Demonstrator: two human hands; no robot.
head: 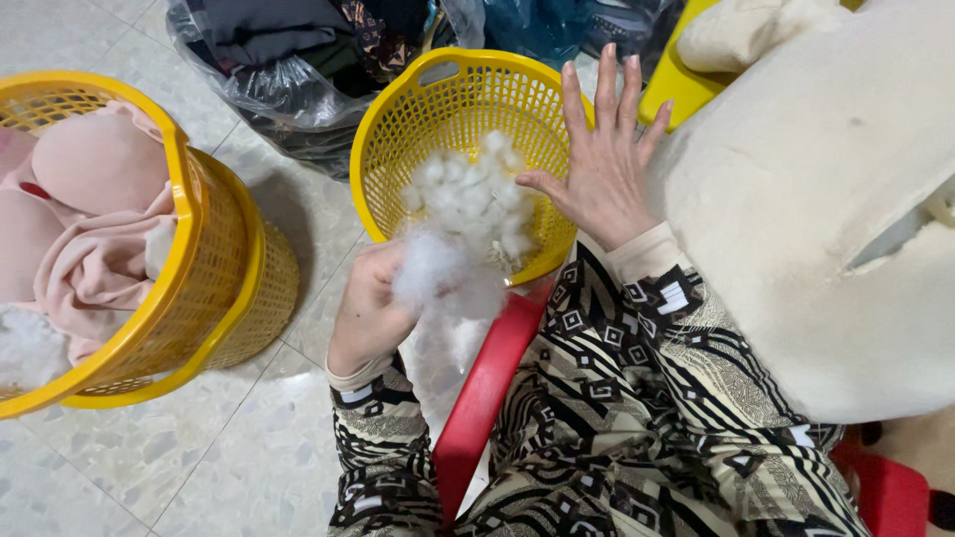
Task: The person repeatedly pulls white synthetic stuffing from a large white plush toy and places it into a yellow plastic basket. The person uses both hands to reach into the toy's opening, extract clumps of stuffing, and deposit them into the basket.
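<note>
My left hand is closed on a clump of white fluffy stuffing that trails down in front of my knees. My right hand is spread flat, fingers apart, over the near right rim of a round yellow plastic basket. More white stuffing balls lie inside that basket. A large cream fabric cushion cover rests on my right thigh beside the open hand. Both sleeves show a black, white and beige geometric pattern.
At the left stands a bigger yellow basket filled with pink stuffed fabric pieces. Clear plastic bags of dark clothes lie at the back. A red plastic stool is under me, and the floor is pale speckled tile.
</note>
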